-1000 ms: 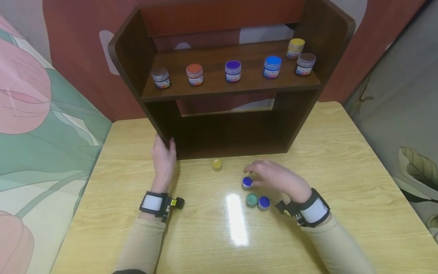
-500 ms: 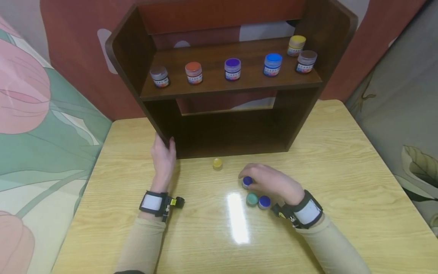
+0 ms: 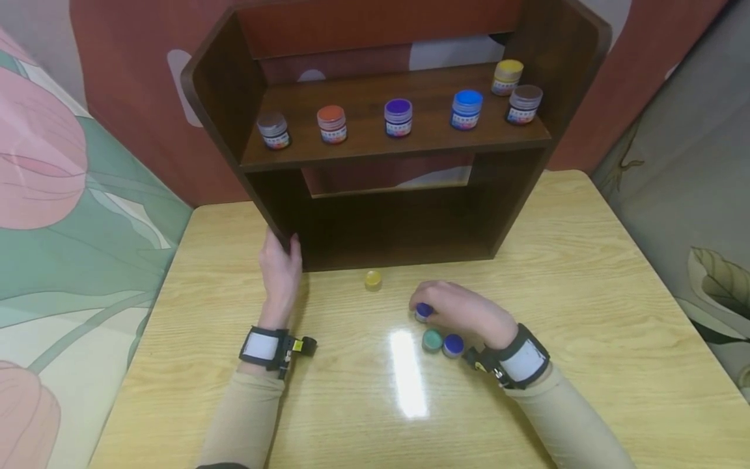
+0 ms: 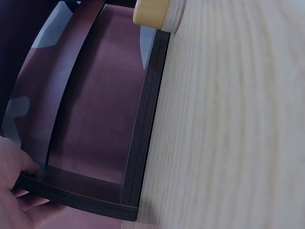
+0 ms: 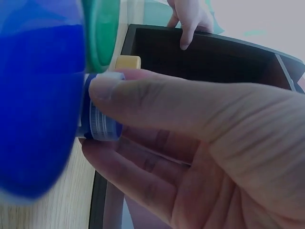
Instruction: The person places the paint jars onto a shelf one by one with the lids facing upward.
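Observation:
In the head view my left hand (image 3: 280, 270) grips the left side panel of a dark brown wooden shelf (image 3: 398, 153); its thumb is on the inner face, as the left wrist view also shows. My right hand (image 3: 459, 309) pinches a small dark-blue paint jar (image 3: 424, 312) standing on the table. The right wrist view has the thumb and fingers on opposite sides of this jar's clear lid (image 5: 106, 124). Close to that hand stand a green paint jar (image 3: 432, 341) and another blue paint jar (image 3: 454, 346). A yellow paint jar (image 3: 372, 280) stands by the shelf's front edge.
Several paint jars stand on the upper shelf board (image 3: 363, 144), among them an orange jar (image 3: 332, 124), a purple jar (image 3: 398, 118) and a bright-blue jar (image 3: 466, 110). Patterned cloth hangs behind and at both sides of the wooden table (image 3: 346, 404).
My right hand has moved slightly left and closed its fingers and thumb round the dark-blue paint jar. The left hand has kept its grip on the shelf panel.

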`<move>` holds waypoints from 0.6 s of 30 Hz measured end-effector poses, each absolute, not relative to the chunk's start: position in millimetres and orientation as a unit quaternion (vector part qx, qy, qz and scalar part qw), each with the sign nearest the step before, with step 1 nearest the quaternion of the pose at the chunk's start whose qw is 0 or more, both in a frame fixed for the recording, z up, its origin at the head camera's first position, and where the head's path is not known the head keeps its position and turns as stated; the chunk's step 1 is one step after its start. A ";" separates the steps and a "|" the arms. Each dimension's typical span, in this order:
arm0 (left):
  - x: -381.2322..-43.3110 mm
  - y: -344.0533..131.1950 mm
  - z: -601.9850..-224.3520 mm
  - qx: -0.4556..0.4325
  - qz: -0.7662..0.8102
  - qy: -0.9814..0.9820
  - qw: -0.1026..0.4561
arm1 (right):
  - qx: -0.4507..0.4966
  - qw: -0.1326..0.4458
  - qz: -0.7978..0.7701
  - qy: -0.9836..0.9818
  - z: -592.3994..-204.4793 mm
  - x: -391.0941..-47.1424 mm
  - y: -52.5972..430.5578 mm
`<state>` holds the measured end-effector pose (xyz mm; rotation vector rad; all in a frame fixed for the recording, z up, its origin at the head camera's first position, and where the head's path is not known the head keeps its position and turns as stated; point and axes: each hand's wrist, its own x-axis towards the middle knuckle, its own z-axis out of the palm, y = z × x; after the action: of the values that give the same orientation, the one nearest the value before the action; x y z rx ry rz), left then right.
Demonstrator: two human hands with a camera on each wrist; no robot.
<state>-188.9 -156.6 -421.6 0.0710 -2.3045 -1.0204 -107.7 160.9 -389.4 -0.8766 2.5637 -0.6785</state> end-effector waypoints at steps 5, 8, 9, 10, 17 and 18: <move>-189.3 -157.1 -422.4 0.024 -0.384 -0.870 0.309 | -0.306 0.143 -0.241 0.910 -391.6 -110.4 162.7; -189.5 -157.3 -421.9 0.024 -0.384 -0.870 0.307 | -0.314 0.115 -0.242 0.911 -390.3 -113.0 165.8; -189.6 -157.3 -422.0 0.024 -0.385 -0.870 0.307 | -0.318 0.107 -0.241 0.911 -389.7 -113.7 166.9; -189.7 -157.5 -422.1 0.024 -0.385 -0.870 0.306 | -0.317 0.103 -0.241 0.912 -388.7 -114.1 167.8; -189.4 -158.0 -422.6 0.022 -0.384 -0.872 0.302 | -0.305 0.099 -0.238 0.917 -383.7 -116.4 171.7; -189.3 -158.0 -422.5 0.023 -0.385 -0.872 0.301 | -0.304 0.099 -0.241 0.917 -383.1 -116.8 172.2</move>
<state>-189.3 -158.0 -422.5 0.0599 -2.3136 -1.0204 -116.8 172.2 -383.1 -0.8983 2.7111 -0.7123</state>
